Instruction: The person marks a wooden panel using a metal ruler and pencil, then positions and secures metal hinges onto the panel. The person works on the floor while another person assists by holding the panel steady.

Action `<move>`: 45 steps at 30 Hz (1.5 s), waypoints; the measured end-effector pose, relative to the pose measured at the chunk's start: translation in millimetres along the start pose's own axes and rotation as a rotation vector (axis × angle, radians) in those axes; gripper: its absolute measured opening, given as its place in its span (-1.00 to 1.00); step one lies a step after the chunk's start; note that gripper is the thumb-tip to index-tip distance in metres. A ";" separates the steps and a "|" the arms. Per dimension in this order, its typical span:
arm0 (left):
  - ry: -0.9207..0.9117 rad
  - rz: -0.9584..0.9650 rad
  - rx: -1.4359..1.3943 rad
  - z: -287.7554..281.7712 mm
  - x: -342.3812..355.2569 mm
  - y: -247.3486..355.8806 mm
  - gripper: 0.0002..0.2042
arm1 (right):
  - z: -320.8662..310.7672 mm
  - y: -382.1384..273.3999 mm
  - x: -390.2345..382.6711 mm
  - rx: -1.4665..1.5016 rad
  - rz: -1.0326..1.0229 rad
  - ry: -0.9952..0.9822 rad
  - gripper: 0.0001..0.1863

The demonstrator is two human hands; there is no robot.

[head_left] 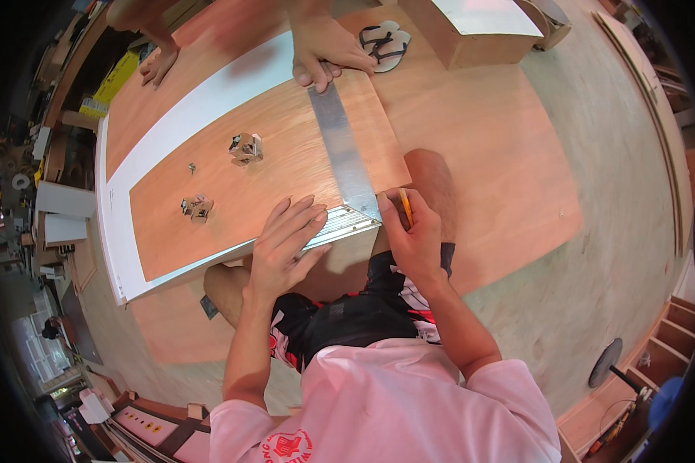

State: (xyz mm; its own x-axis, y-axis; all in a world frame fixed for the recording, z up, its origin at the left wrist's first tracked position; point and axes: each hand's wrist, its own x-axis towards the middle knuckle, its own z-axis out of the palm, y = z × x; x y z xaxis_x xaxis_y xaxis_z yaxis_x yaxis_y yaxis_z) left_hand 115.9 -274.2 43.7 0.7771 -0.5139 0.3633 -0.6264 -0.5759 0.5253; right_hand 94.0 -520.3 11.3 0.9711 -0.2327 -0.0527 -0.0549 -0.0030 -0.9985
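Observation:
A carpenter's square lies on a plywood panel, its wide metal blade running away from me and its silver stock along the near edge. My left hand is spread, fingers resting on the panel and the stock. In my right hand is a yellow pencil, pinched at the blade's near end by the panel's corner; its tip is hidden. Another person's hand presses the blade's far end. That person's other hand rests on wood at the far left.
Two small metal fittings and a tiny metal piece sit on the panel. White strips border it. Flip-flops and a wooden box lie beyond. A plywood sheet is beneath, on the floor.

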 end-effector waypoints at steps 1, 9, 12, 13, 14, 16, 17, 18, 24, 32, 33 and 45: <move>-0.001 -0.002 0.001 0.0 -1.1 -0.6 -0.51 | -1.3 -0.3 0.2 -0.020 0.004 -0.013 -0.81; 0.003 0.004 0.000 1.8 -2.6 -2.5 -0.48 | 1.8 0.3 0.4 -0.032 -0.001 -0.041 -0.80; -0.012 -0.018 0.009 2.0 -3.2 -2.6 -0.47 | 1.9 -2.6 1.0 -0.033 -0.012 -0.026 -0.80; -0.008 -0.016 0.003 2.5 -2.8 -2.8 -0.47 | 2.6 -3.3 1.2 -0.025 -0.015 -0.018 -0.81; -0.004 -0.013 -0.003 2.8 -2.4 -2.9 -0.47 | 3.1 -4.3 1.2 -0.018 -0.017 -0.009 -0.81; 0.001 -0.010 -0.004 3.4 -2.0 -3.3 -0.48 | 3.5 -8.5 0.9 -0.019 -0.002 -0.018 -0.81; 0.002 -0.010 0.000 3.3 -2.0 -3.4 -0.48 | 3.1 -11.2 0.6 -0.018 0.006 -0.022 -0.81; 0.004 -0.010 0.006 3.9 -1.7 -2.8 -0.49 | 1.8 -14.7 0.2 -0.014 0.036 -0.034 -0.82; -0.004 -0.027 0.011 2.4 -0.1 0.4 -0.50 | 3.4 -10.8 -0.4 0.024 -0.014 -0.029 -0.82; 0.006 -0.028 0.017 3.4 -0.2 0.1 -0.51 | 1.3 -14.2 0.8 -0.035 -0.050 -0.024 -0.85; 0.004 -0.030 0.022 3.5 -0.5 0.1 -0.51 | 1.2 -13.8 0.9 -0.041 -0.052 -0.027 -0.85; 0.005 -0.024 0.023 4.0 0.3 -0.7 -0.51 | 1.9 -11.6 1.4 -0.038 -0.092 -0.025 -0.85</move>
State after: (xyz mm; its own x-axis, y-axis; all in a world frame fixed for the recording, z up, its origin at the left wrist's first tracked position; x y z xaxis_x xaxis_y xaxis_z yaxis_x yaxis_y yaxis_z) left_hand 116.3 -276.5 40.3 0.7923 -0.4964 0.3548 -0.6087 -0.6026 0.5162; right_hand 96.5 -518.8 22.7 0.9780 -0.2049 0.0383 0.0264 -0.0607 -0.9978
